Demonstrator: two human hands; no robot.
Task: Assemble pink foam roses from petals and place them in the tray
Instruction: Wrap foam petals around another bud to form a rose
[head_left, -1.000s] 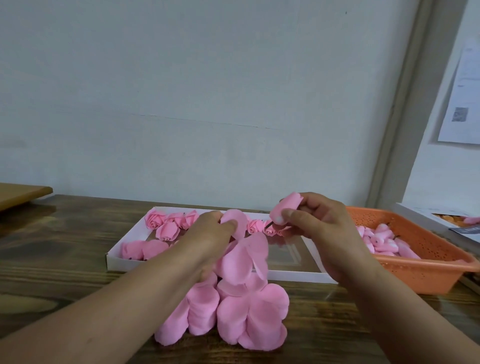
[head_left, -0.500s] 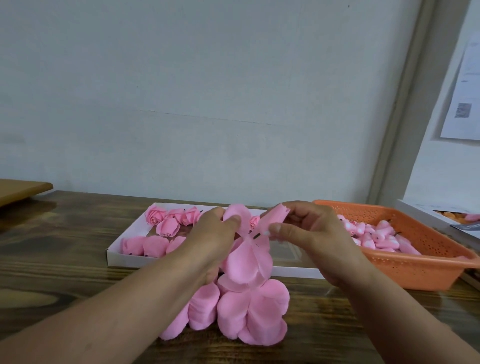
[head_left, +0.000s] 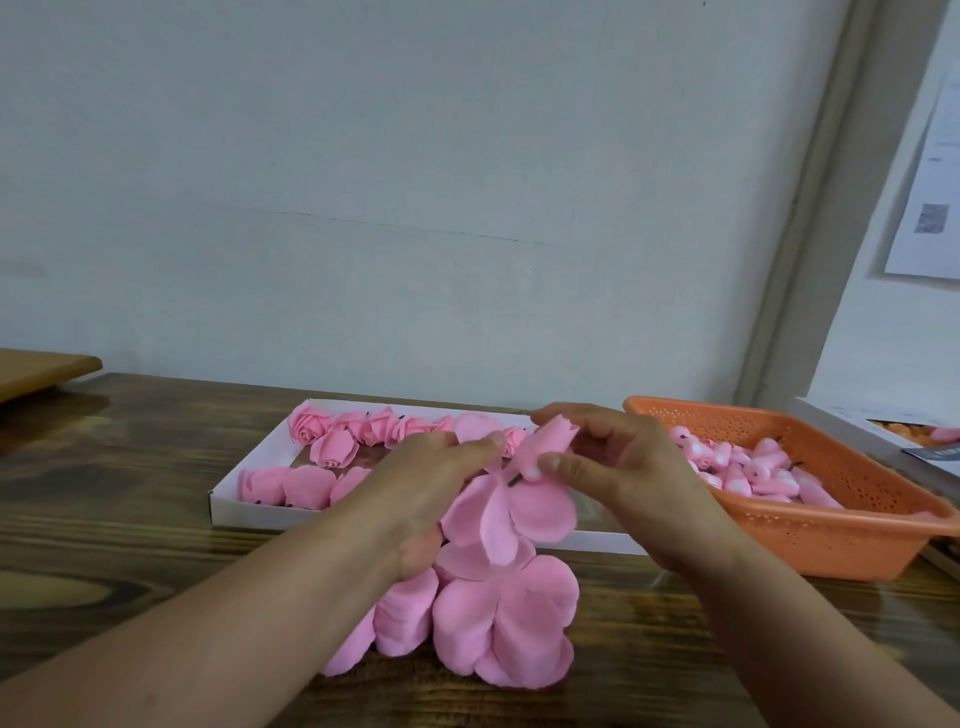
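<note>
- While pinching the rolled bud (head_left: 548, 441) by its dark stem between thumb and forefinger, right hand (head_left: 618, 467) poised over the flat petal piece (head_left: 511, 512).
- Left hand (head_left: 431, 483) curled round that petal piece, holding it up above the loose petals (head_left: 498, 623) on the table (head_left: 130, 519).
- Judged mid-assembly: stem about to pass through the petal centre.
- Next: thread, push up, wrap snug.
- Beyond: finished roses (head_left: 332, 447) in the white tray (head_left: 234, 512); spare buds in the orange basket (head_left: 831, 540).
</note>
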